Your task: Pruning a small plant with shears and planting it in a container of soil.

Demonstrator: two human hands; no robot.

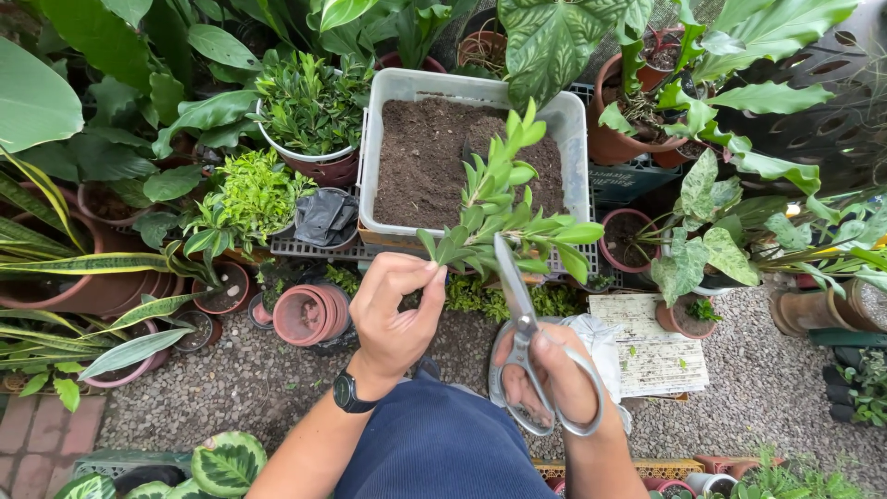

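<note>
1. Holding a leafy cutting (504, 217) by its lower stem: left hand (395, 314), grip pinched shut on the stem, thumb and fingertips touching it at centre frame. Black watch (349, 393) on that wrist.
2. Right hand (554, 374) has its fingers through the handles of grey scissors (522, 323); grip closed around the handles.
3. Scissor blades point far, look closed or nearly so, tip in among the cutting's lower leaves, just right of the left hand's pinch.
4. Cutting is upright, held in the air in front of a white tub (575, 139) of dark soil, far centre.
5. Terracotta pots (309, 314) stacked on the gravel (222, 379), left of the left hand.
6. White bag (601, 342) and a printed sheet (651, 346) lie right of the scissors.
7. Potted plants ring the scene on all sides.
</note>
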